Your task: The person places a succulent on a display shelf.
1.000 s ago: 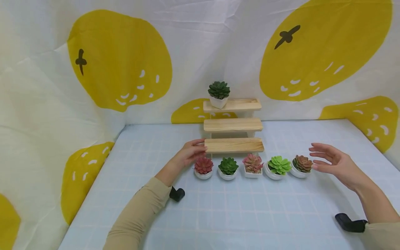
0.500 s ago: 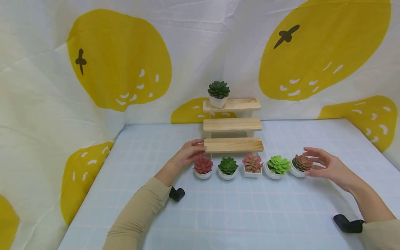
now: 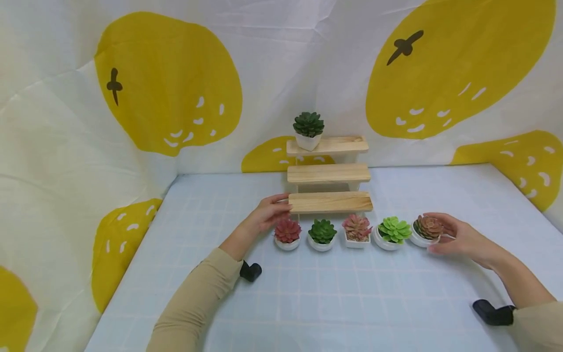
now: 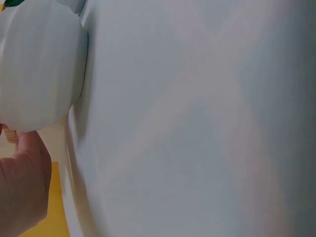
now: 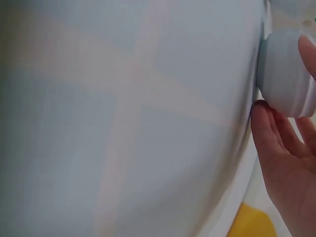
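Note:
My left hand (image 3: 268, 214) grips the left end of the lowest board of a three-step wooden display stand (image 3: 331, 202). In the left wrist view a white pot (image 4: 42, 69) hides most of that grip. At the right end of a row of small potted succulents, my right hand (image 3: 467, 240) has its thumb and fingers around a brownish-red succulent (image 3: 427, 227) in a round white pot (image 5: 284, 74), still on the table. Leftward along the row come a bright green succulent (image 3: 394, 230), a pink one (image 3: 357, 228), a dark green one (image 3: 322, 231) and a red one (image 3: 287, 231).
A dark green succulent (image 3: 309, 124) in a white pot stands on the top board's left side. Pale checked cloth covers the table (image 3: 325, 303). A white curtain (image 3: 281, 63) with yellow fruit prints hangs behind and at the left.
My right hand has moved left from beside the row and closed around the brownish-red succulent's pot. The left hand has stayed on the stand.

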The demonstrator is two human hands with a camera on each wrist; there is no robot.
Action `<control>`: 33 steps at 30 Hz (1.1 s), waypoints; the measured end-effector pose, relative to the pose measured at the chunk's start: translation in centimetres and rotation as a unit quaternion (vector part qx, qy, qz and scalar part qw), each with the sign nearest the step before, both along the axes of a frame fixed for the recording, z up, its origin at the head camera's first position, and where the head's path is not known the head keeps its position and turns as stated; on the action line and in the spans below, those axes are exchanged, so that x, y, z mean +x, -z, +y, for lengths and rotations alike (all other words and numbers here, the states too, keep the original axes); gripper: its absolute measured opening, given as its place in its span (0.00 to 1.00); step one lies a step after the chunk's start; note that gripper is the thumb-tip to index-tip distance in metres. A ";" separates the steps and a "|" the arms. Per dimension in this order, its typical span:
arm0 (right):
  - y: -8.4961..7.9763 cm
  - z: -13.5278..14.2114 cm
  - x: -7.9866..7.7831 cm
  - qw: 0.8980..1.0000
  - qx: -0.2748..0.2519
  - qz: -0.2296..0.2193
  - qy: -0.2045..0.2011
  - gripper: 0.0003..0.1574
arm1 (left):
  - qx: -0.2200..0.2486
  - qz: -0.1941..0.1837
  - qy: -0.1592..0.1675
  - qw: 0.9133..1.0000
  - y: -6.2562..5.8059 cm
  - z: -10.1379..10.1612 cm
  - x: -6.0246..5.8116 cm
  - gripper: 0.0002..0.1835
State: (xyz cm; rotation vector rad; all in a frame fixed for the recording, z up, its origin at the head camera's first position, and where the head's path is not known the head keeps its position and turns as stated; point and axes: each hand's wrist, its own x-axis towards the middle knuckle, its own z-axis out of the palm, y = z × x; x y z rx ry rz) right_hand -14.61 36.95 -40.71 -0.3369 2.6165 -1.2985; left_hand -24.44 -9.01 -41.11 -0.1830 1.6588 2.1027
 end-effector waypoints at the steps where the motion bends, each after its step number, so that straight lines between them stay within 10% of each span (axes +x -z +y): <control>1: 0.1 0.0 -0.1 1.000 0.001 -0.005 0.003 0.47 | 0.001 -0.001 0.000 1.000 0.0 0.0 0.0 0.28; 33: 0.2 -0.3 -0.4 0.997 -0.062 -0.044 0.019 0.35 | -0.004 -0.016 -0.015 1.000 -0.1 0.1 -0.1 0.28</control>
